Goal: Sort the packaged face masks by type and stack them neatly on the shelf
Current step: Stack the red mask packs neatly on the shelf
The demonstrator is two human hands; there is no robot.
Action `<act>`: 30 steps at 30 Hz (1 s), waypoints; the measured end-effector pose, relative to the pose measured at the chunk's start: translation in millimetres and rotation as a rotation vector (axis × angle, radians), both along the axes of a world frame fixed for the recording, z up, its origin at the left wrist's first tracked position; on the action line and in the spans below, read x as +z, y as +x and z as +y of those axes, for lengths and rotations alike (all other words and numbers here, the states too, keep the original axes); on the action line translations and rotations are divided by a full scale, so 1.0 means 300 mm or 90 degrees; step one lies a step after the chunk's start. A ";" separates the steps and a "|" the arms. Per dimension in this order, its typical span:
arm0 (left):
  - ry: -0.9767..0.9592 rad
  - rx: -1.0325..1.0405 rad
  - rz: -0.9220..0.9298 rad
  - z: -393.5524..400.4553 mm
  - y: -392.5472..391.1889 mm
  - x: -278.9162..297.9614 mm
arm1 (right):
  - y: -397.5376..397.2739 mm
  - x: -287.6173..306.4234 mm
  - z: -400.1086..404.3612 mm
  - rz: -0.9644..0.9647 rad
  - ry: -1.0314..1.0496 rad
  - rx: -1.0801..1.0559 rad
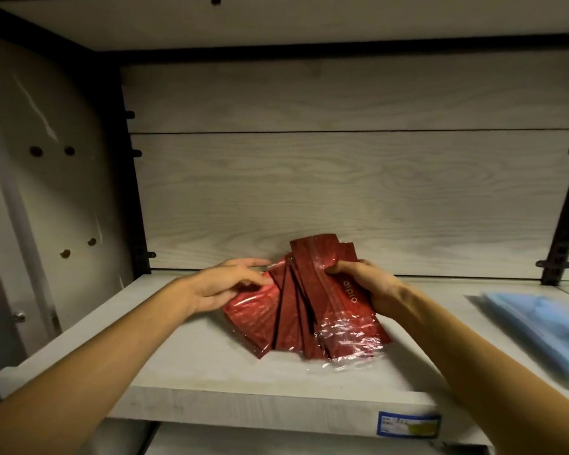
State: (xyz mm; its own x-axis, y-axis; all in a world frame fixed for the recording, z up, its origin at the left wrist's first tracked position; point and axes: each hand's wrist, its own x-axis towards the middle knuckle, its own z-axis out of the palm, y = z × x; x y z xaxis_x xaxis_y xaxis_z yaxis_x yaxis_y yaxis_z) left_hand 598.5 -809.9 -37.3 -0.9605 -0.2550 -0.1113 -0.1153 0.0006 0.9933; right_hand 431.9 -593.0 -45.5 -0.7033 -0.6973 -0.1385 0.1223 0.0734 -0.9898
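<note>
Several red face masks in clear plastic packs [306, 310] are fanned out just above the pale wooden shelf [211, 366], near its middle. My right hand [363, 287] grips the fan at its right side, thumb across the top pack. My left hand [224, 284] touches the leftmost red pack with loosely bent fingers. A stack of light blue packaged masks [539, 326] lies on the shelf at the far right, partly cut off by the frame edge.
The shelf's wood-grain back panel [342, 192] stands close behind the packs. Black metal uprights [135, 198] frame both sides. A blue and yellow label [408, 425] sits on the shelf's front edge. A grey panel with holes [46, 175] is at the left.
</note>
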 end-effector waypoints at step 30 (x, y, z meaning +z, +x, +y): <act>0.058 0.191 0.115 0.051 -0.112 0.087 | -0.016 0.102 0.014 0.042 -0.080 0.021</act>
State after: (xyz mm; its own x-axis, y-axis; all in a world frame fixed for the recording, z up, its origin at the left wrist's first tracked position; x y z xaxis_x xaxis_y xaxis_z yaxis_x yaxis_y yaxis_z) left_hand 564.8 -794.4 -11.2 -0.8506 -0.5256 0.0177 0.0802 -0.0965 0.9921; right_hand 427.2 -588.8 -15.1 -0.6848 -0.7287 -0.0022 0.0556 -0.0492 -0.9972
